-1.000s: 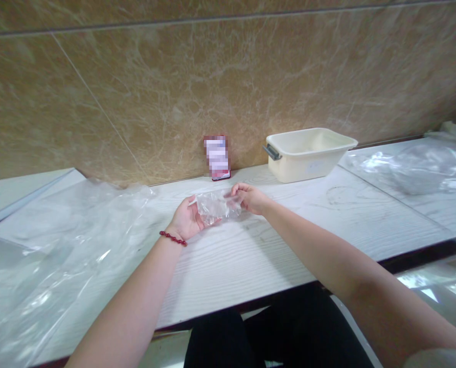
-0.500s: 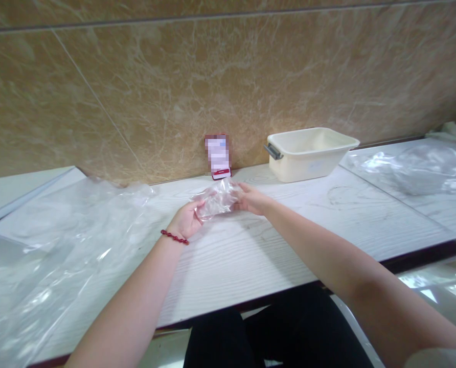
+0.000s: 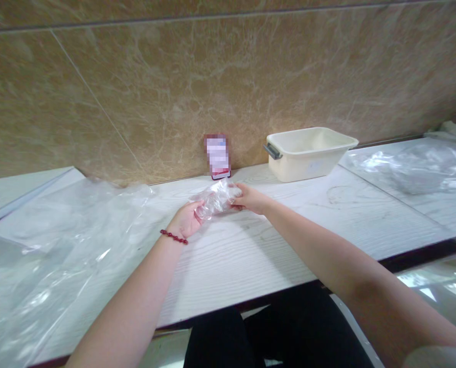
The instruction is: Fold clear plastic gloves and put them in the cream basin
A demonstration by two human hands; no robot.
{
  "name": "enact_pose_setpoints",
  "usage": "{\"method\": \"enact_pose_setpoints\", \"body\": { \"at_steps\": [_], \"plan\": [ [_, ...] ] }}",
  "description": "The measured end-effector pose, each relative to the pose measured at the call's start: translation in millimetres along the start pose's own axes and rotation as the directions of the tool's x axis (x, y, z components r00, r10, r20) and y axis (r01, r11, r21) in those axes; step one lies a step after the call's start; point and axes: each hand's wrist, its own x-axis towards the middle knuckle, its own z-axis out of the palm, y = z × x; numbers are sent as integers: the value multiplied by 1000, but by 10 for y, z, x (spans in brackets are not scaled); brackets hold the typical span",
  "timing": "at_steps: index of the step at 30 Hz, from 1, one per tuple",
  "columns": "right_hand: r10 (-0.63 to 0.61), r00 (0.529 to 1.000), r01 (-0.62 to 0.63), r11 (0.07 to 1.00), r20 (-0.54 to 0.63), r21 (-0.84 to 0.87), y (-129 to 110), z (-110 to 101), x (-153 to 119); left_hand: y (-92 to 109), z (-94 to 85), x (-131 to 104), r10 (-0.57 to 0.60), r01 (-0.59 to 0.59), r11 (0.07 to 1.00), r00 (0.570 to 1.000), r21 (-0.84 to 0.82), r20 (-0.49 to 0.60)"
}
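Grips the left end of a small clear plastic bag in the left hand, thumb uppermost, with the right hand closed on the opposite end; presumably uses both holds to keep limp film from slumping. Suspends the bag over the white table, in front of a phone-like device leaning against the marbled wall, probably upright for easy viewing. Includes, farther right beside the wall, a cream tub, apparently placed off the working space; also loose plastic sheeting at left and more clear plastic at far right.
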Motion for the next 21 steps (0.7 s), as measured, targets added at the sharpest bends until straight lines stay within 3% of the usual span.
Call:
{"method": "enact_pose_setpoints", "body": {
  "at_steps": [6,12,21],
  "plan": [
    [5,1000,-9,991,-30,-136,-91,-61,-44,-16,-67,5,-33,32,999,998,7,44],
    [10,998,-18,991,-57,-136,-140,-83,-70,-35,-72,-52,-39,22,993,989,117,141],
    [35,999,-40,991,-42,-125,-140,-126,-60,-10,-71,-116,-150,110,968,975,226,164]
  ]
}}
